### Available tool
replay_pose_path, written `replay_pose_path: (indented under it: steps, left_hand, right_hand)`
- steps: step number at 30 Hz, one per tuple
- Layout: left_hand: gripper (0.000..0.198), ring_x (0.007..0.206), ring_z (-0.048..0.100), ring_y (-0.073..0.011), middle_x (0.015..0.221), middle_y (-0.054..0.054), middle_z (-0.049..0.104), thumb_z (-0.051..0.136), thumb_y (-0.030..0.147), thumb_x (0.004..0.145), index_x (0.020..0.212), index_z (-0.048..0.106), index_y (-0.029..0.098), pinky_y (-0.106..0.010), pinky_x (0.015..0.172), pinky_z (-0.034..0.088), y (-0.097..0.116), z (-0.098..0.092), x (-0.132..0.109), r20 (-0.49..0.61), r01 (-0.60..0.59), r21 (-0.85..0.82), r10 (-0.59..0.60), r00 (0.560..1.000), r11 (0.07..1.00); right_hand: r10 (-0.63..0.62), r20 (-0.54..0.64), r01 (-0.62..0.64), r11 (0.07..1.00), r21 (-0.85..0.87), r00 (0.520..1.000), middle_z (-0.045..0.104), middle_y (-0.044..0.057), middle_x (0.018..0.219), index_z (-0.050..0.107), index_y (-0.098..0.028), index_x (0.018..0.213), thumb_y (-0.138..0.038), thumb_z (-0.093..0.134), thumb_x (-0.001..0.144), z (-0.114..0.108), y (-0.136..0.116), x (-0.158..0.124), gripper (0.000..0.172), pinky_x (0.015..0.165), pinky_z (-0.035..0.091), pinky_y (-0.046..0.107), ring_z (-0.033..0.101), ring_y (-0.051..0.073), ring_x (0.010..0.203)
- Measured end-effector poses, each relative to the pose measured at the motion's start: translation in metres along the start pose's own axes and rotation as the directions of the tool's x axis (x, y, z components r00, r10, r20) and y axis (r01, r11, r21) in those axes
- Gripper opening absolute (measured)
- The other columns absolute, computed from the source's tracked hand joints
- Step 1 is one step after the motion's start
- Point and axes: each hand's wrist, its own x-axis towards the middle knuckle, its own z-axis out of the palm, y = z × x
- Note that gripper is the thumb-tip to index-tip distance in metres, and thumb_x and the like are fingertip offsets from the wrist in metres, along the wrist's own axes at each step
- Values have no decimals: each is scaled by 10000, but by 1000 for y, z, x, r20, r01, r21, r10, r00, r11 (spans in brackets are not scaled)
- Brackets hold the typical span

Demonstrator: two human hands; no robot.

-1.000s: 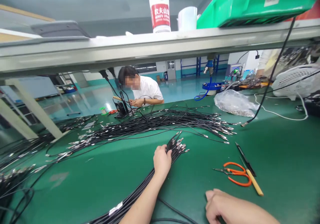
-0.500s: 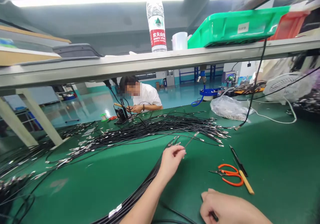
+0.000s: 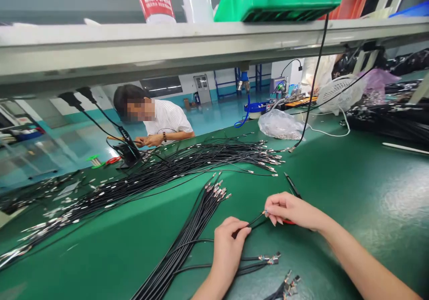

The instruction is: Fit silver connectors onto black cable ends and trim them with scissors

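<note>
My left hand [image 3: 231, 246] pinches a black cable [image 3: 256, 220] between thumb and fingers, a little behind its end. My right hand [image 3: 290, 208] is closed on the tip of that same cable, where a small bit of coloured wire shows at the fingertips. Left of my left hand lies a bundle of black cables [image 3: 192, 233] with metal connectors at the far end. More cable ends [image 3: 270, 259] with bare coloured wires and connectors lie below my hands. Scissors with orange handles [image 3: 288, 222] are mostly hidden under my right hand, and a black pen [image 3: 292, 185] lies just beyond it.
Across the back of the green table [image 3: 110, 242] stretches a large pile of black cables [image 3: 187, 161]. A plastic bag of small parts [image 3: 281, 125] and a white fan [image 3: 340, 92] stand farther right. A shelf [image 3: 201, 45] crosses above; a co-worker [image 3: 164, 117] sits opposite.
My left hand has left the bundle's far end and come nearer. My right hand has risen from the lower right to the cable's tip. The view has shifted to the right and tilted down.
</note>
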Motion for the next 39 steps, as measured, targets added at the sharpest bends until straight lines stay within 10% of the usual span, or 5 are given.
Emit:
replay_pose_path:
  steps: [14,25,39]
  left_hand:
    - [178,635,508,-132,764,-30,580,575,164,741,902,642,204,-218,591,402,8,4,-2,57,-140,-8,141,988,990]
    - [286,354,312,-49,435,41,445,601,393,721,639,614,119,-186,393,217,11,-1,4,230,392,-420,-322,918,819]
    - [277,378,268,-33,464,51,404,585,370,753,670,586,106,-200,414,141,2,-2,7,331,433,-576,-287,899,693]
  right_hand:
    - [44,-50,-40,997,67,998,543,-7,529,567,-120,708,-411,470,849,14,1,4,337,479,339,205,448,90,469]
    - [-101,-186,40,950,-308,977,491,-25,600,478,-170,616,-315,406,886,38,-8,7,315,589,354,218,464,115,600]
    - [-59,-195,8,968,-251,979,423,-42,526,429,-172,588,-377,375,896,51,-4,10,374,515,316,208,402,101,523]
